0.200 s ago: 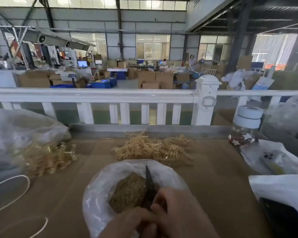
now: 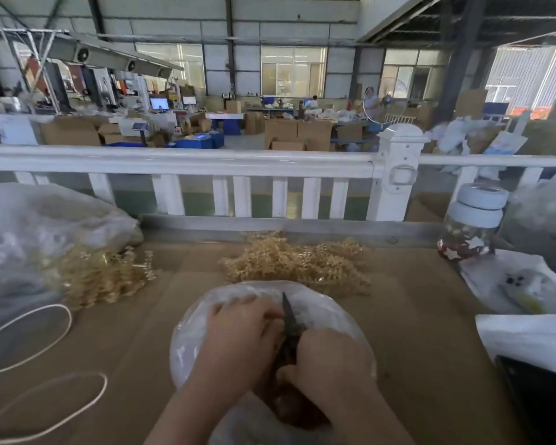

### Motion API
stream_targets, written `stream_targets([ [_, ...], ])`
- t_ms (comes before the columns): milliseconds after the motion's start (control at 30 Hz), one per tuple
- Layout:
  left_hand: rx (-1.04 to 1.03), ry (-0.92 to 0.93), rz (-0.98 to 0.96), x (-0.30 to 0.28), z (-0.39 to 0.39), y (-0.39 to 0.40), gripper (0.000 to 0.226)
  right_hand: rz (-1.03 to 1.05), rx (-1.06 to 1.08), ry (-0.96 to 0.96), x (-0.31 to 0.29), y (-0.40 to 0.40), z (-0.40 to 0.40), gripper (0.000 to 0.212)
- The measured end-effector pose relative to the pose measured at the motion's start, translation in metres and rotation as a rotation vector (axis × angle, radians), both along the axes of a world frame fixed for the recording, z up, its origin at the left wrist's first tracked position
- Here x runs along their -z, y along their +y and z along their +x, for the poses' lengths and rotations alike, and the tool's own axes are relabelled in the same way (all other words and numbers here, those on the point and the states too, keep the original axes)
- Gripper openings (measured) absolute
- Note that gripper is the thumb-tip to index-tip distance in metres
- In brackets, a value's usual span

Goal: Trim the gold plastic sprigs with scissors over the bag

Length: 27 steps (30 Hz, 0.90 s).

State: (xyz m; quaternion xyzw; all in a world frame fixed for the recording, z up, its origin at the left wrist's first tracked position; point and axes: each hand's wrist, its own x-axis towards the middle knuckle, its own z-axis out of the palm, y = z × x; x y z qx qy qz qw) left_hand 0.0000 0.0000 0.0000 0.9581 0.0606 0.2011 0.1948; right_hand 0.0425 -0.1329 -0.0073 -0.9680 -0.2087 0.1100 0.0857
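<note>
1. Head view: right hand (image 2: 331, 364) wrapped around scissors (image 2: 290, 322), blade pointing far, over the near bag (image 2: 337, 319).
2. Left hand (image 2: 238, 335) curled; sprig inside hidden, grip unclear.
3. Best kept low over the bag for falling trimmings.
4. Since earlier: left hand now covering bag contents; gold sprigs (image 2: 296, 261) unmoved on tabletop (image 2: 414, 316).

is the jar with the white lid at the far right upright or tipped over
Upright: the clear glass jar stands on its base at the table's far right edge, its white lid on top, facing up.
</note>
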Motion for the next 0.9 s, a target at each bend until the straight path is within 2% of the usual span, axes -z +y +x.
stream_targets([
  [200, -0.029, 0.208, 0.115, 0.014, 0.042, 0.022, 0.019, 0.018, 0.043, -0.057, 0.002, -0.003, -0.002, 0.040],
  [367, -0.097, 0.167, 0.081, 0.027, 0.053, 0.028, 0.019, 0.106, 0.141, -0.110, -0.008, -0.007, -0.005, 0.025],
  [500, -0.158, 0.182, -0.008, 0.038, 0.053, 0.031, 0.026, 0.390, 0.164, -0.095, -0.013, -0.002, 0.013, 0.014],
  [600, -0.144, 0.279, -0.099, 0.045, 0.057, 0.029, 0.039, 0.480, 0.191, -0.133, -0.002, 0.021, 0.034, 0.022],
  [700, -0.135, 0.322, -0.148, 0.051, 0.064, 0.020, 0.057, 0.526, 0.253, -0.262, 0.018, 0.037, 0.051, 0.024],
  [800, -0.153, 0.251, -0.237, 0.049, 0.078, 0.009, 0.044, 0.550, 0.314, -0.396, 0.032, 0.033, 0.068, 0.027],
  [900, -0.140, 0.245, -0.325, 0.044, 0.092, 0.000, 0.041, 0.521, 0.363, -0.437, 0.035, 0.022, 0.086, 0.043],
])
